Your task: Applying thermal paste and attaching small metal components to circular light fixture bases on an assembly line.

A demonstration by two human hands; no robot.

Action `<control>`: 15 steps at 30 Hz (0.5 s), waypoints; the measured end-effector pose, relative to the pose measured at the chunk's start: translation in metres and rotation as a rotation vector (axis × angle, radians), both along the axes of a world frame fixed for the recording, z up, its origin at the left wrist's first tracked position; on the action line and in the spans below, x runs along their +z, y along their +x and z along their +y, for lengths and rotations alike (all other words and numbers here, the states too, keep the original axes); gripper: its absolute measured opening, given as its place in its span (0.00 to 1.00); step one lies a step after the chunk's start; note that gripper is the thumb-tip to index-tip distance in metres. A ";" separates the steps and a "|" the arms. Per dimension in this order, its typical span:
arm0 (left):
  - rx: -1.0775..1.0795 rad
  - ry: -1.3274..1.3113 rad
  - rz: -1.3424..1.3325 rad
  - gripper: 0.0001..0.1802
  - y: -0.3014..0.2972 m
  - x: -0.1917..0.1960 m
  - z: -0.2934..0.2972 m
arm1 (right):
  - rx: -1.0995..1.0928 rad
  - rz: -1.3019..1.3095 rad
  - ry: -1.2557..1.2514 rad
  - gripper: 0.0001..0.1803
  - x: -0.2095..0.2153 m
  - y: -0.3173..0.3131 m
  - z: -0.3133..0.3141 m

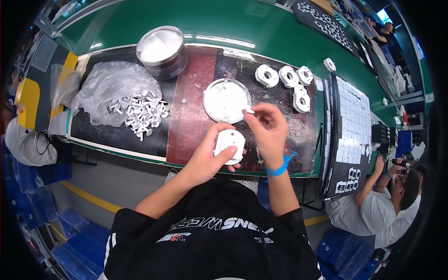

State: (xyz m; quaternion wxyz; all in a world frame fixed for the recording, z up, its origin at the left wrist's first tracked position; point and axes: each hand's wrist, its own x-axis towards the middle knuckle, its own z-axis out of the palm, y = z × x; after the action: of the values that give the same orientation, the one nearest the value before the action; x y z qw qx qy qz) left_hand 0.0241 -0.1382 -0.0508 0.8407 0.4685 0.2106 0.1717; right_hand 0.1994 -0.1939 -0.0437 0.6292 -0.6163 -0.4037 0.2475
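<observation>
My left hand (205, 158) is wrapped round a white plastic housing (229, 142), rounded with a flat side, its thumb lying across the face. To its upper right my right hand (270, 128) pinches a small white part (248, 111) between thumb and fingertips; its full shape is hidden. That part is over the near right rim of a round shallow dish (210, 106) smeared with white paste. Whether it touches the paste, I cannot tell. A blue band circles my right wrist.
White round-headed plastic pins (142, 114) lie heaped by a clear plastic bag (112, 84). Behind stands a metal tin (170, 67) holding white stuff. Several white ring-shaped housings (267, 76) sit at the back right, near a stack of boards (350, 121). People (373, 212) work on the right.
</observation>
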 end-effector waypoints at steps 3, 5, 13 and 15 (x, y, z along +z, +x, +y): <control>0.001 -0.028 0.022 0.22 -0.016 -0.006 -0.003 | -0.023 -0.581 -0.011 0.20 -0.008 0.008 0.022; 0.018 -0.031 0.030 0.22 -0.026 -0.010 -0.005 | 0.004 -0.835 -0.055 0.13 -0.006 0.008 0.033; 0.156 -0.056 0.009 0.23 -0.049 -0.019 -0.006 | 0.194 -0.984 -0.082 0.09 -0.009 0.019 0.040; 0.154 -0.055 0.013 0.23 -0.051 -0.019 -0.004 | 0.202 -0.984 -0.083 0.10 -0.011 0.016 0.038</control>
State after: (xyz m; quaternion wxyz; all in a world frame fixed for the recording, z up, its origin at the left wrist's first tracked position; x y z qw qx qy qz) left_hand -0.0267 -0.1426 -0.0700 0.8361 0.4287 0.2559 0.2272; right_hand 0.2159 -0.1561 -0.0549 0.3125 -0.6423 -0.6998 0.0030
